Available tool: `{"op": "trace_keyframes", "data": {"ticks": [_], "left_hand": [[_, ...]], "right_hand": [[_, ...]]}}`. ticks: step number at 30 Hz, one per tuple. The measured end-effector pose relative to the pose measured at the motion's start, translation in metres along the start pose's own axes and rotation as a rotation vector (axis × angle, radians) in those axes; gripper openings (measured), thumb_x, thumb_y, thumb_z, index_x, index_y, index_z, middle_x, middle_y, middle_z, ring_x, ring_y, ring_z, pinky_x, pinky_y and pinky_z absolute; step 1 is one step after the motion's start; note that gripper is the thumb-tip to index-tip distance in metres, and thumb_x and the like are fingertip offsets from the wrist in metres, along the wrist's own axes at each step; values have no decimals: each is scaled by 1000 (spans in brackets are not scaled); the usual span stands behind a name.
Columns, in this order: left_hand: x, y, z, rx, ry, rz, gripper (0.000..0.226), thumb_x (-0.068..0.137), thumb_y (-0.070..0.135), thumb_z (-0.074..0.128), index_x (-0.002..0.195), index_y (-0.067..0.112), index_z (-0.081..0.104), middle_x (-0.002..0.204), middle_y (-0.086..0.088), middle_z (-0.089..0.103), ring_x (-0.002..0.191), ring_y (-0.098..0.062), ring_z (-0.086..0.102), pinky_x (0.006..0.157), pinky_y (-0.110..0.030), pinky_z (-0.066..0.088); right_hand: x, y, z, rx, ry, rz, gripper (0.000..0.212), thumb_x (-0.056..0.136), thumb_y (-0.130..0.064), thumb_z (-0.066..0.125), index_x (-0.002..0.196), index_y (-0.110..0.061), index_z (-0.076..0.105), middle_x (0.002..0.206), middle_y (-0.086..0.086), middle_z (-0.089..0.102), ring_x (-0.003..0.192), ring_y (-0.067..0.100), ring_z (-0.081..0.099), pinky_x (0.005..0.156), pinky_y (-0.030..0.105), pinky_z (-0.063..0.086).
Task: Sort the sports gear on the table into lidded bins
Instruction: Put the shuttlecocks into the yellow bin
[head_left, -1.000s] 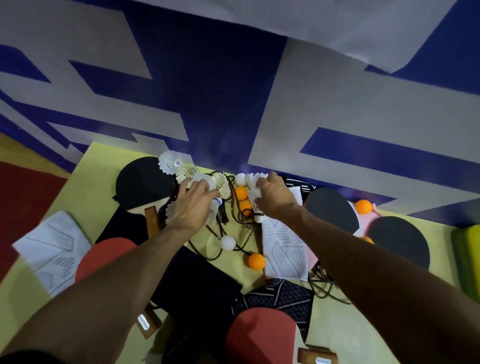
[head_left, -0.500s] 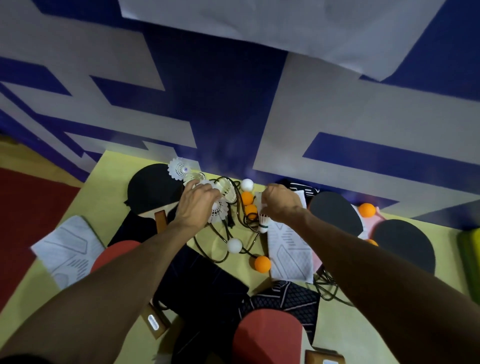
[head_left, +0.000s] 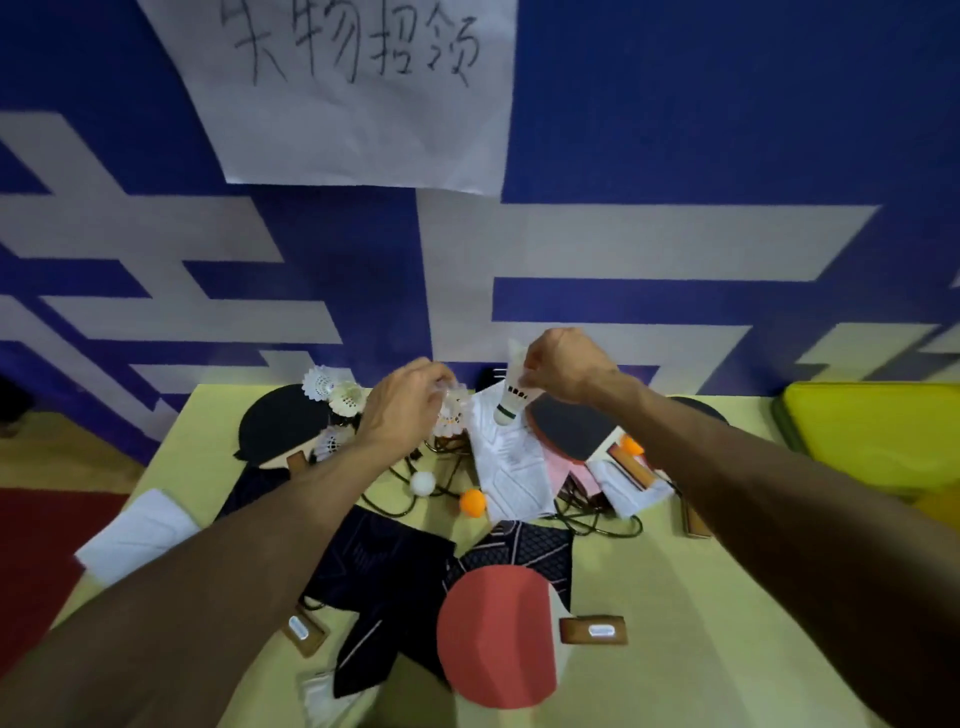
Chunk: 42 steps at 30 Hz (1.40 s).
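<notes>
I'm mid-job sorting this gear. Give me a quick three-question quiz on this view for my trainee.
1. True or false: the right hand holds a shuttlecock with its cork end down.
2. The paddle nearest the person has a face that is: A red, B green, C blue.
3. Fill in: the white ball lies to the ___ of the nearest orange ball.
Key: 1 true; 2 A; 3 left.
</notes>
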<state>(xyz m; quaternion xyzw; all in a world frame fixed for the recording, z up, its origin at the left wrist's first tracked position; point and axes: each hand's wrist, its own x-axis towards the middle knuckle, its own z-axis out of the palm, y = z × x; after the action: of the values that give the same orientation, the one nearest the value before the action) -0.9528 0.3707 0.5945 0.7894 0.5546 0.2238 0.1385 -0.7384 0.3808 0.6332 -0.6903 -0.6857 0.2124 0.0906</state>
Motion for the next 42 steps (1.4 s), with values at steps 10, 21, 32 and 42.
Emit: {"op": "trace_keyframes", "data": {"ticks": [10, 21, 32, 42], "left_hand": [[13, 209, 46, -74, -113, 188, 15, 86, 8, 63, 95, 16, 72, 100, 2, 70, 93, -15, 63, 84, -34, 53], [-26, 550, 202, -362, -387, 366, 17, 78, 2, 67, 92, 9, 73, 85, -3, 68, 76, -13, 56, 58, -12, 36], [-35, 576, 237, -461, -635, 37, 28, 95, 13, 55, 122, 14, 62, 117, -3, 64, 99, -15, 64, 81, -24, 46], [-24, 458, 160, -480, -438, -159, 24, 93, 2, 52, 110, 8, 67, 108, -7, 68, 95, -17, 63, 76, -19, 47]], "right_hand": [[-136, 174, -129, -106, 109, 97, 21, 85, -31, 68, 95, -14, 73, 101, 8, 71, 81, 21, 59, 67, 30, 45], [-369, 450, -211, 244, 393, 479, 22, 86, -27, 70, 96, -7, 74, 93, 11, 72, 84, 24, 67, 80, 42, 56], [-394, 495, -168, 316, 148, 464, 23, 94, -22, 59, 110, -11, 71, 103, 7, 71, 84, 20, 69, 61, 21, 53], [-260, 374, -143, 335, 114, 211, 23, 92, -18, 59, 109, -11, 71, 91, 4, 69, 73, 15, 66, 56, 18, 49]]}}
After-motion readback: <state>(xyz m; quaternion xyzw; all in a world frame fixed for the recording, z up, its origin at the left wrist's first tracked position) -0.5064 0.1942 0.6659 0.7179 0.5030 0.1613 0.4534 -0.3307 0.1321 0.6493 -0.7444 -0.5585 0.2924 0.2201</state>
